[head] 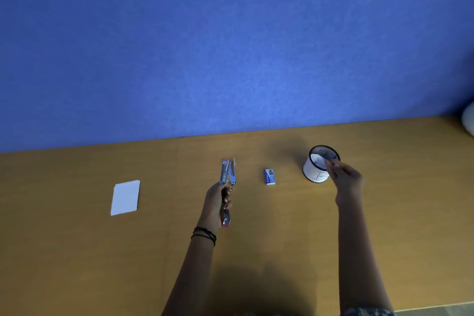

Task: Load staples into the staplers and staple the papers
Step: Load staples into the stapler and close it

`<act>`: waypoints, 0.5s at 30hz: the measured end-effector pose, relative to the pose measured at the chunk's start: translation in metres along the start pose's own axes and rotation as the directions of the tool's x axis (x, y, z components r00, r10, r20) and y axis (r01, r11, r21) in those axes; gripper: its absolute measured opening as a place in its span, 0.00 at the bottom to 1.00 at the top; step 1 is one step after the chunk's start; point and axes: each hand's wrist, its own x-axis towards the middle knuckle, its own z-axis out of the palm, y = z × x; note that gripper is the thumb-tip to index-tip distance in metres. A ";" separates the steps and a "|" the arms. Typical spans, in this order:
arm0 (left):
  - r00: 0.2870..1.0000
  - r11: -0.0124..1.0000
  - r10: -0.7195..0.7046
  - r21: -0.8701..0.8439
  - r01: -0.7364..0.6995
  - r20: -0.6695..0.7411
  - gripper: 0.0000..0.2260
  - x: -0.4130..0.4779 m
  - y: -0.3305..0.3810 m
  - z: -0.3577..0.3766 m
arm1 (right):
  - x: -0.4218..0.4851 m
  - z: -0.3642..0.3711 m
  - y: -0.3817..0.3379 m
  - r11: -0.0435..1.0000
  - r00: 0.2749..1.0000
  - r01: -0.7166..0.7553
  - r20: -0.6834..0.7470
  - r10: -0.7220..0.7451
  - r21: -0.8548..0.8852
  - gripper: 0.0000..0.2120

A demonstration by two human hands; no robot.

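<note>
My left hand [216, 204] grips a pink stapler [227, 174] swung wide open, its metal staple channel pointing away from me above the wooden table [77, 251]. My right hand [343, 177] hovers at the rim of a round mesh cup [316, 169] wrapped in white paper, fingers pinched together; whether they hold anything is too blurred to tell. A small blue-and-white staple box [269, 176] lies between the stapler and the cup. A white stack of papers [125, 197] lies to the left.
A blue wall [230, 46] rises right behind the table's far edge. A pale rounded object [468, 118] shows at the far right edge of the frame.
</note>
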 end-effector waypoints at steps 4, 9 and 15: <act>1.000 0.998 -0.012 -0.062 0.013 0.015 0.10 0.000 -0.006 0.012 | 0.027 0.004 -0.002 0.973 0.995 0.102 0.001 -0.104 -0.205 0.04; 1.000 0.994 -0.017 -0.105 0.018 0.010 0.08 0.000 -0.013 0.024 | 0.056 0.011 -0.007 0.800 0.978 0.205 0.100 -0.181 -0.563 0.03; 1.000 0.989 -0.020 -0.144 0.017 -0.021 0.08 -0.004 -0.017 0.026 | 0.073 0.016 -0.014 0.552 0.959 0.283 0.237 -0.155 -0.784 0.08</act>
